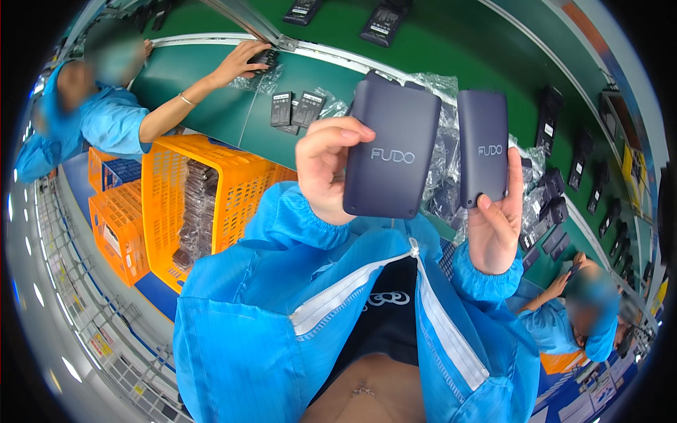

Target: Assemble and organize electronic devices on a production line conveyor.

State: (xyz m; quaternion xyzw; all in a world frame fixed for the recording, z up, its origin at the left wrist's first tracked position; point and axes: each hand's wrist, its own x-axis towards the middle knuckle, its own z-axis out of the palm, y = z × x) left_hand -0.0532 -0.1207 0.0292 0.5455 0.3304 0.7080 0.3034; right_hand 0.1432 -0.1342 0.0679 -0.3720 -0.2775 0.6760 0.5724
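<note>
My left hand [326,166] is closed on a dark navy rectangular case [391,180], the size and shape of a power bank, with light lettering on its face. Its thumb lies on the front and the fingers are mostly behind. A second, similar navy case [483,123] is gripped at its lower end by my right hand [495,229]. Both cases are held upright, side by side and apart, above the bench. Behind them lie clear plastic bags [443,190] with dark pieces in them, partly hidden by the cases.
Small black labelled packs [308,109] lie on the green bench [204,92]. An orange crate [233,204] full of bagged pieces stands at my left. Dark devices [546,127] line the green conveyor. Two co-workers in blue sit left [106,120] and right [560,324].
</note>
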